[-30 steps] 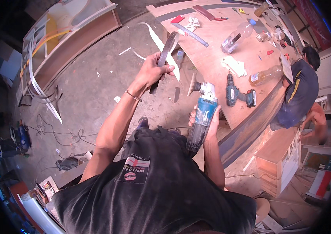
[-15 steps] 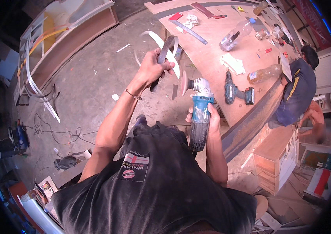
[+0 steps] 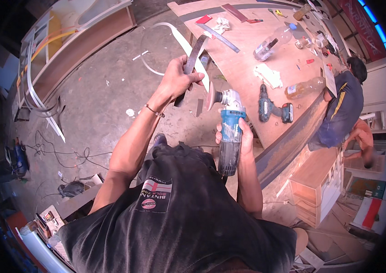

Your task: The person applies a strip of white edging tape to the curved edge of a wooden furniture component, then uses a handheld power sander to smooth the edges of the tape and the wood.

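My left hand (image 3: 177, 79) is closed around a long white strip (image 3: 183, 42) and a dark brown strip (image 3: 196, 51), pinched between thumb and fingers. The white strip curls away in a wide loop over the floor, and its pointed lower end hangs by the sanding disc (image 3: 210, 96). That disc sits on a blue and black angle grinder (image 3: 232, 127), which my right hand (image 3: 246, 136) grips by its body, nearly upright, disc end up. Whether the disc touches the white strip, I cannot tell.
On the plywood table (image 3: 243, 68) lie a cordless drill (image 3: 272, 108), bottles (image 3: 306, 88), crumpled white paper (image 3: 268, 75) and a ruler (image 3: 220, 37). A co-worker (image 3: 344, 107) bends at the right by a wooden cabinet (image 3: 313, 182). Cables (image 3: 77, 157) trail across the floor at left.
The white strip's loop has swung outward and wider over the floor. The grinder has shifted slightly left along with my right hand. Both hands keep their hold.
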Tool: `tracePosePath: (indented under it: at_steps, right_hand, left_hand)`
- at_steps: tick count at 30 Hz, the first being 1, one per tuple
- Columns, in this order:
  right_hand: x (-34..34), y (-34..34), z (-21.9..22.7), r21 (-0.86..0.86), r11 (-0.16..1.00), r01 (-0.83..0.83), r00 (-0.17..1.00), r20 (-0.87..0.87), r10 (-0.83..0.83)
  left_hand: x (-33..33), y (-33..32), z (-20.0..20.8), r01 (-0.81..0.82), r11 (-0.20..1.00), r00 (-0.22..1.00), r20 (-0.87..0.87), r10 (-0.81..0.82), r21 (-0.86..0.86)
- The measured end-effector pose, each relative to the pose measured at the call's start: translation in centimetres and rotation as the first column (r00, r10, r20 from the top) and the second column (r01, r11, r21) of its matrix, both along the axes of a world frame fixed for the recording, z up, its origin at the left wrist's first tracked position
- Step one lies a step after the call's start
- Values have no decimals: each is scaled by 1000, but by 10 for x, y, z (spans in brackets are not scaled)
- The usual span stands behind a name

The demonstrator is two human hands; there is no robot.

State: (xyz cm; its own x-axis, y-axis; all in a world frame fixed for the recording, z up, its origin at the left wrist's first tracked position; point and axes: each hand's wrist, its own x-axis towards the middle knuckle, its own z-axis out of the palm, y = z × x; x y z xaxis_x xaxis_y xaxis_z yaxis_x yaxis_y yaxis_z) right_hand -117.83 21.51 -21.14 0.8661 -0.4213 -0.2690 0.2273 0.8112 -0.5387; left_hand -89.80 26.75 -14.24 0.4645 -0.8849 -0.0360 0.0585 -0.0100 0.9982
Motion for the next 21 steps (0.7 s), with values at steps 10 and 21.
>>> tracePosePath:
  at_steps: [10,21]
  right_hand:
    - [0,0,0,1,1000,-31,999,10,31]
    - [1,-1,2,-22,999,-35,999,13,36]
  left_hand:
    - [1,-2,-7,17,1000,1000,14,-17,-10]
    - [3,-3,-10,45,999,999,-3,-45,28]
